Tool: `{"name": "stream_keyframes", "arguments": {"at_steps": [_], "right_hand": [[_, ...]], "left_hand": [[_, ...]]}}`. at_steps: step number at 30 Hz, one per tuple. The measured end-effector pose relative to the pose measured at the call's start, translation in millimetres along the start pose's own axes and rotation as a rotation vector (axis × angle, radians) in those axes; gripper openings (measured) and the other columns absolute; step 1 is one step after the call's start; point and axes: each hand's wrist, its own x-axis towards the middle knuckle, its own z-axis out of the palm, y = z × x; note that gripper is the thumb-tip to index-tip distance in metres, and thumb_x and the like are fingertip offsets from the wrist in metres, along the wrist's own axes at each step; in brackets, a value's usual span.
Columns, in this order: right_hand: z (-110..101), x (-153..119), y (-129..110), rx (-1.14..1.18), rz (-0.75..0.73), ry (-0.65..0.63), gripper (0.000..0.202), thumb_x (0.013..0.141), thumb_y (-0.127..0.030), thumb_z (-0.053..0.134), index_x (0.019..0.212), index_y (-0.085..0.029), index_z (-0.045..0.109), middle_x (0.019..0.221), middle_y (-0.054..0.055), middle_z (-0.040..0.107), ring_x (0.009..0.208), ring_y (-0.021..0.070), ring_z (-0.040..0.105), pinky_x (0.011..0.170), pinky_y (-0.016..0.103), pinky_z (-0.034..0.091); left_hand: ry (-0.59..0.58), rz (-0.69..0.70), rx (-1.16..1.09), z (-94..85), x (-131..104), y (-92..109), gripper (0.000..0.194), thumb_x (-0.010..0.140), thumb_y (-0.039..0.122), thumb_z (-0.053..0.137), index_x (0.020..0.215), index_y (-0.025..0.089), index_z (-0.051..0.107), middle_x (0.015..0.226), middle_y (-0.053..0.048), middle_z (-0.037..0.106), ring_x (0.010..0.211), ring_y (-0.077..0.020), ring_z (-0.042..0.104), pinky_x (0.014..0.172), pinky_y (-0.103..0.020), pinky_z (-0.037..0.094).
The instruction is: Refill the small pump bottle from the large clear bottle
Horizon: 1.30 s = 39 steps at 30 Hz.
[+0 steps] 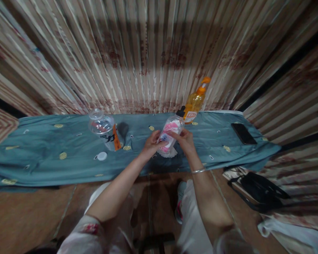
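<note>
A clear bottle [170, 137] is leaning near the orange pump bottle [194, 104], gripped from both sides

In the head view, the orange pump bottle is standing towards the back of the patterned teal cloth [76, 171], close to the striped curtain [137, 53]. The clear bottle is sitting nearer the person and a little left of the pump bottle, tilting so that its black top [180, 112] is pointing towards it; whether its base is touching the cloth, I cannot tell. The left hand [151, 144] is closing around the clear bottle's left side, its thumb pressing on the pink-and-white label [172, 127]. The right hand [186, 140] is gripping the opposite side, below the pump bottle, with its thumb also reaching across the label; a silvery bangle [198, 170] is circling that wrist. Well to the left of the pump bottle, a transparent jar [106, 134] with an orange stripe is standing, and a white cap [102, 156] is lying on its near side. To the right of the pump bottle, a black phone [243, 133] is lying flat on the cloth, while lower and farther right a black bag [265, 188] is resting
</note>
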Motion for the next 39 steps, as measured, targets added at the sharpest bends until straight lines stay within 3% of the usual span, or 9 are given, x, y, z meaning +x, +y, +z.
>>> {"name": "stream_keyframes", "arguments": {"at_steps": [5,10,13,18,21,25,29,34,39], "right_hand": [[9,-8,-7,0.181,0.061,-0.14,0.045,0.053,-0.05,0.092,0.082,-0.02,0.075,0.08,0.003,0.078,0.077,0.0228,0.072,0.077,0.037,0.057],[16,-9,-2,0.155,0.07,-0.244,0.048,0.054,-0.052,0.093,0.085,-0.02,0.075,0.085,0.003,0.079,0.082,0.0242,0.073,0.08,0.039,0.058],[11,-2,9,0.074,-0.02,-0.277,0.052,0.066,-0.06,0.084,0.099,-0.022,0.075,0.1,0.005,0.08,0.095,0.0253,0.073,0.089,0.04,0.058],[-10,6,33,-0.593,-0.08,-0.178,0.05,0.09,-0.05,0.066,0.127,-0.017,0.066,0.131,0.018,0.071,0.125,0.0316,0.065,0.108,0.049,0.048],[-10,1,44,-1.006,-0.053,-0.262,0.058,0.091,-0.041,0.067,0.137,-0.006,0.058,0.147,0.028,0.057,0.14,0.0369,0.053,0.116,0.052,0.04],[5,-8,49,-1.153,-0.038,-0.389,0.078,0.085,-0.049,0.076,0.144,-0.004,0.052,0.156,0.029,0.046,0.148,0.0367,0.043,0.119,0.048,0.036],[17,-11,47,-1.148,-0.069,-0.39,0.066,0.081,-0.044,0.081,0.131,-0.006,0.06,0.142,0.026,0.061,0.134,0.0329,0.058,0.113,0.04,0.042],[21,-8,42,-1.124,0.014,-0.317,0.048,0.083,-0.033,0.078,0.124,-0.012,0.062,0.113,0.017,0.076,0.104,0.0281,0.074,0.087,0.033,0.052],[12,4,38,-1.004,0.018,-0.372,0.01,0.077,-0.027,0.075,0.077,-0.021,0.067,0.079,0.004,0.075,0.08,0.0217,0.071,0.073,0.028,0.048]], "left_hand": [[-0.118,-0.039,-0.073,-1.0,-9,17,0.052,0.049,0.028,0.093,0.095,0.016,0.071,0.087,-0.001,0.073,0.083,-0.0203,0.067,0.084,-0.033,0.052],[-0.077,-0.106,-0.091,-4.1,-12,17,0.048,0.043,0.026,0.094,0.083,0.015,0.069,0.073,0.002,0.069,0.066,-0.0154,0.061,0.071,-0.03,0.05],[0.01,-0.112,-0.082,-9.5,-11,15,0.052,0.04,0.025,0.094,0.084,0.015,0.068,0.074,0.001,0.071,0.066,-0.0155,0.062,0.07,-0.03,0.05],[0.119,-0.055,-0.068,-26.2,-8,19,0.055,0.037,0.024,0.095,0.083,0.016,0.066,0.075,0.002,0.072,0.067,-0.0155,0.063,0.069,-0.03,0.053],[0.145,-0.035,-0.053,-37.1,-8,21,0.059,0.036,0.024,0.096,0.086,0.016,0.065,0.077,0.002,0.073,0.068,-0.0161,0.064,0.071,-0.031,0.054],[0.204,-0.029,-0.01,-47.2,-8,15,0.062,0.034,0.026,0.097,0.085,0.017,0.063,0.077,0.002,0.073,0.067,-0.0168,0.065,0.07,-0.031,0.055],[0.238,-0.018,0.011,-52.6,-9,6,0.062,0.034,0.026,0.096,0.085,0.017,0.062,0.078,0.002,0.072,0.07,-0.0182,0.067,0.073,-0.033,0.055],[0.257,-0.005,0.043,-54.1,-9,-3,0.062,0.035,0.027,0.095,0.085,0.017,0.059,0.078,0.002,0.07,0.074,-0.0193,0.067,0.075,-0.034,0.054],[0.244,-0.014,0.065,-53.4,-10,-6,0.057,0.039,0.026,0.092,0.086,0.017,0.061,0.079,0.002,0.07,0.071,-0.0177,0.063,0.072,-0.032,0.052]]}}
